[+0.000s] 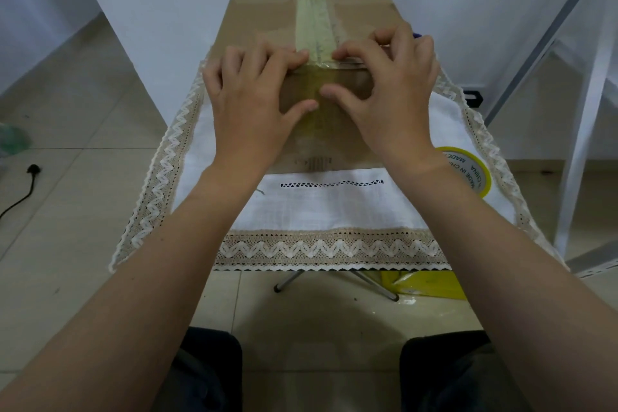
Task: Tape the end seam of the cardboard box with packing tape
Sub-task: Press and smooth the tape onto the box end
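A long brown cardboard box lies lengthwise on a small table, its near end facing me. A strip of yellowish packing tape runs along the top centre seam and folds over the near top edge down the end face. My left hand rests on the near corner left of the tape, fingertips on the top edge, thumb on the end face. My right hand presses to the right of the tape, thumb on the taped end face. Neither hand holds anything. The tape roll lies on the table by my right wrist.
A white cloth with lace trim covers the table. A white metal frame stands at the right. A black cable and plug lie on the tiled floor at the left. A yellow bag lies under the table.
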A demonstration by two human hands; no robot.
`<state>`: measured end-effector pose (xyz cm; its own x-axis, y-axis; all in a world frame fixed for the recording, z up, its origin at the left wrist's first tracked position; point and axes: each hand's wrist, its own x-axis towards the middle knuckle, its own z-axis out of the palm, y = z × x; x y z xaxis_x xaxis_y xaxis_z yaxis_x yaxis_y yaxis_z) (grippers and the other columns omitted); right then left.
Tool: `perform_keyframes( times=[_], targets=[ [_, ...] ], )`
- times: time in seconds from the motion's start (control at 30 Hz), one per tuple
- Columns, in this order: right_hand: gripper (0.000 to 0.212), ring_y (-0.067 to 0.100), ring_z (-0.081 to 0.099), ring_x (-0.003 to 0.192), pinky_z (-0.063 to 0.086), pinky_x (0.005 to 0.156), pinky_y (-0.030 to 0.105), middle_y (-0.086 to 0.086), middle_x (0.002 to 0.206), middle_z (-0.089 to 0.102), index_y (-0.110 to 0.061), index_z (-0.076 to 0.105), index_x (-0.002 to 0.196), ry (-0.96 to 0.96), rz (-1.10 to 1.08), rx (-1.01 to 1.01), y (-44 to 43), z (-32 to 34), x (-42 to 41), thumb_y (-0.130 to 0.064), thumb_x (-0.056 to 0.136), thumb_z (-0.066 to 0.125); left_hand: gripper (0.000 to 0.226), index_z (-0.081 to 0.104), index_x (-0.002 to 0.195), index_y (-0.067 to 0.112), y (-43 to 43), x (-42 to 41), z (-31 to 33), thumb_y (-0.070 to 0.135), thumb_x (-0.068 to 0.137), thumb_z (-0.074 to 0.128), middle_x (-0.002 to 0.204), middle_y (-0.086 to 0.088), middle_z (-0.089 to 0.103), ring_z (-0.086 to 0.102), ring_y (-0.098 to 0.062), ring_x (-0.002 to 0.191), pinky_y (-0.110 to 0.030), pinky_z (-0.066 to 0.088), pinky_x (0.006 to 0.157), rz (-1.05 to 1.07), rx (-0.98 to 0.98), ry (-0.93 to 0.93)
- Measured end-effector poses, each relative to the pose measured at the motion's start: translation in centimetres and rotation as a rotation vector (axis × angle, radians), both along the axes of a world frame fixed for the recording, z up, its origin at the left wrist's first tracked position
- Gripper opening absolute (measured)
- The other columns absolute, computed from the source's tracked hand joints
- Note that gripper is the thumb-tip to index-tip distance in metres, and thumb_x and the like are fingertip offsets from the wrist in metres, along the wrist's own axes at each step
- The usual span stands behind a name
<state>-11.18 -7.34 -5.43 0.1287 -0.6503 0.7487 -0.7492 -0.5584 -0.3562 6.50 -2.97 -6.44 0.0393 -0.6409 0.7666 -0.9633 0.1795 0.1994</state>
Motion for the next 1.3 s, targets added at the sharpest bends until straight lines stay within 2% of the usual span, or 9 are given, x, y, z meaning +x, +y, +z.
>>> perform_keyframes(
  times=[0.2,0.4,0.47,0.6,0.73,0.87,1.0,1.2,1.3],
  targets=[
    [0.063,0.031,0.036,0.124,0.033,0.113,0.053,0.011,0.135,0.052,-0.028,0.057,0.133,0.187,-0.056,-0.067,0.6,-2.0,-0.2,-0.056,0.079,0.074,0.092,0.050,0.142,0.026,-0.3,0.6,-1.6,0.071,0.066,0.074,0.133,-0.006,0.059,0.046,-0.030,0.118,-0.047,0.031,0.106,0.062,-0.039,-0.194],
    [0.100,0.035,0.028,0.138,0.012,0.126,0.057,0.016,0.146,0.037,-0.024,0.035,0.150,0.376,-0.063,-0.096,0.8,-3.1,-1.1,-0.056,0.067,0.082,0.117,0.037,0.152,0.021,0.4,0.7,-1.6,0.063,0.055,0.086,0.145,-0.010,0.050,0.038,-0.030,0.131,-0.050,0.023,0.118,0.083,0.037,-0.297],
    [0.097,0.036,0.031,0.136,0.018,0.124,0.057,0.017,0.144,0.043,-0.023,0.041,0.149,0.345,-0.044,-0.087,0.9,-2.9,-1.1,-0.055,0.067,0.082,0.110,0.039,0.150,0.022,0.4,0.7,-1.4,0.064,0.058,0.084,0.144,-0.008,0.050,0.042,-0.032,0.129,-0.050,0.025,0.117,0.078,0.042,-0.283],
    [0.052,0.035,0.047,0.123,0.037,0.110,0.045,0.010,0.131,0.055,-0.025,0.063,0.130,0.099,-0.006,-0.064,1.3,-1.5,-0.4,-0.055,0.087,0.068,0.061,0.057,0.136,0.026,0.1,-0.1,-1.0,0.066,0.090,0.060,0.132,-0.001,0.059,0.052,-0.031,0.120,-0.044,0.029,0.109,0.059,-0.037,-0.107],
    [0.037,0.028,0.050,0.114,0.036,0.097,0.039,0.003,0.121,0.057,-0.030,0.067,0.114,0.041,-0.116,-0.038,1.0,-0.3,0.8,-0.059,0.091,0.061,0.037,0.066,0.122,0.028,-0.3,-1.0,-0.4,0.054,0.102,0.048,0.119,0.001,0.063,0.054,-0.029,0.112,-0.043,0.030,0.104,0.102,-0.071,0.023],
    [0.039,0.031,0.051,0.111,0.034,0.093,0.040,0.006,0.122,0.058,-0.028,0.066,0.114,0.081,-0.179,-0.086,0.9,-0.9,1.3,-0.059,0.091,0.060,0.037,0.067,0.119,0.029,-0.6,-1.0,-0.4,0.055,0.102,0.048,0.116,0.003,0.064,0.055,-0.028,0.109,-0.042,0.031,0.104,0.099,-0.078,0.038],
    [0.045,0.036,0.051,0.111,0.038,0.098,0.045,0.011,0.124,0.058,-0.025,0.065,0.119,0.118,-0.129,-0.109,0.8,-1.5,0.7,-0.060,0.092,0.061,0.041,0.061,0.129,0.026,-0.7,-0.1,-1.2,0.055,0.101,0.052,0.123,-0.003,0.064,0.057,-0.035,0.110,-0.049,0.035,0.103,0.089,-0.084,-0.107],
    [0.058,0.038,0.052,0.115,0.043,0.101,0.047,0.013,0.128,0.058,-0.023,0.061,0.127,0.234,-0.119,-0.155,0.6,-2.1,-0.2,-0.059,0.082,0.071,0.069,0.049,0.143,0.025,-0.9,1.0,-2.3,0.067,0.089,0.060,0.134,-0.006,0.060,0.053,-0.035,0.116,-0.051,0.033,0.105,0.096,-0.083,-0.247],
    [0.069,0.033,0.039,0.122,0.041,0.107,0.051,0.015,0.132,0.056,-0.023,0.058,0.132,0.255,-0.122,-0.167,0.4,-2.4,-0.5,-0.061,0.077,0.073,0.084,0.045,0.147,0.023,-0.8,1.2,-2.3,0.073,0.082,0.063,0.137,-0.007,0.058,0.042,-0.030,0.119,-0.050,0.031,0.106,0.103,-0.067,-0.298]
  ],
)
